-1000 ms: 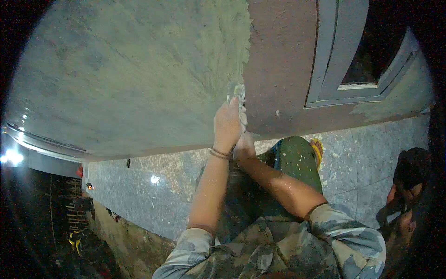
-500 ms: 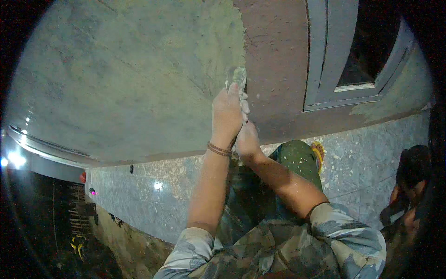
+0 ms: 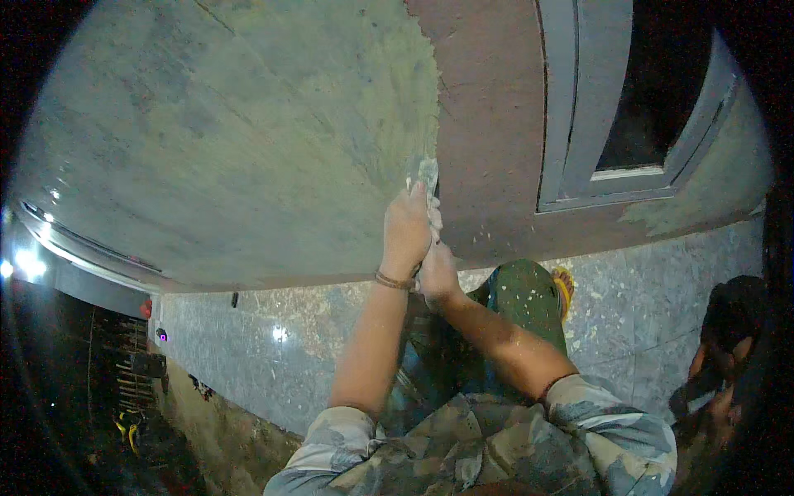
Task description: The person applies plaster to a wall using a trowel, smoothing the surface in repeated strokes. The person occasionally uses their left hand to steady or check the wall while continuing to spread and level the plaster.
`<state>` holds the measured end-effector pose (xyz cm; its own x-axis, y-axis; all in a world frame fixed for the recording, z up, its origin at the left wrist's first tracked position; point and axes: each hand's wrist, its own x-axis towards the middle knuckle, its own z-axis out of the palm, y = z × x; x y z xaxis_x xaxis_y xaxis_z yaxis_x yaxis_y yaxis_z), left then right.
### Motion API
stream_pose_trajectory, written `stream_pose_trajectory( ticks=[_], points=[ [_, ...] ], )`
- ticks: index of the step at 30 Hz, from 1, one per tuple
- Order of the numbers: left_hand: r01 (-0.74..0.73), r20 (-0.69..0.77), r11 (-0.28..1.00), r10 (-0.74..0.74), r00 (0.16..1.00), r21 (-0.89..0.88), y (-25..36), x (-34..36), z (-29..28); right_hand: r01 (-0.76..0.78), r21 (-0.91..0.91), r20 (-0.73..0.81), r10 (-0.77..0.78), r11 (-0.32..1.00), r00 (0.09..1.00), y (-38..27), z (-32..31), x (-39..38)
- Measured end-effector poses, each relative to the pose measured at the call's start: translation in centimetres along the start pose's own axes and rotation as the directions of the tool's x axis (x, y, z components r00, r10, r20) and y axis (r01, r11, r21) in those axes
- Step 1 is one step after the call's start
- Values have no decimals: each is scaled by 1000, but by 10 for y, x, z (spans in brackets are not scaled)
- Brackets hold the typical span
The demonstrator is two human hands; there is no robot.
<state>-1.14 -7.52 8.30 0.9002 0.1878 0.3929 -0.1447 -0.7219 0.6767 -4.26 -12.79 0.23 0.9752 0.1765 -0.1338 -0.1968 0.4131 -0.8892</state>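
Note:
My left hand (image 3: pixel 407 223), powdered with white, is closed round a putty knife (image 3: pixel 428 170), its thumb pointing up along the tool. Pale putty smears the blade, which is at the wall right by the edge of the coated area. Just below, my right hand (image 3: pixel 438 269) is closed against the left one, at what looks like the tool's lower end; its fingertips are mostly hidden. Greenish putty (image 3: pixel 273 140) covers the wall's left part, ending in a ragged vertical edge. Beyond that edge the wall (image 3: pixel 488 107) is bare pinkish brown.
A grey-framed window (image 3: pixel 579 165) is set in the wall at right. White spatters dot the tiled floor (image 3: pixel 612 322) and my green trouser knee (image 3: pixel 527 302). Another person (image 3: pixel 728 339) is low at the far right. A bright lamp (image 3: pixel 30 263) shines at far left.
Both hands and the putty knife have moved down the wall together, along the putty's edge. The view has shifted slightly. Small specks show in front of the wall beside my hands.

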Motion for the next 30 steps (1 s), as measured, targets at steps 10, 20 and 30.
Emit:
stream_pose_trajectory(
  ticks=[10,20,30],
  points=[
    [-52,-50,977,43,998,-207,42,27,-8,65,-197,95,-47,978,994,-39,-16,12],
    [9,-5,895,-12,1000,-445,55,56,-19,174,-342,178,-119,923,977,-89,-13,22],
    [92,130,832,-24,991,-547,6,-4,17,346,-524,198,-285,778,938,-47,-47,-6]
  ],
)
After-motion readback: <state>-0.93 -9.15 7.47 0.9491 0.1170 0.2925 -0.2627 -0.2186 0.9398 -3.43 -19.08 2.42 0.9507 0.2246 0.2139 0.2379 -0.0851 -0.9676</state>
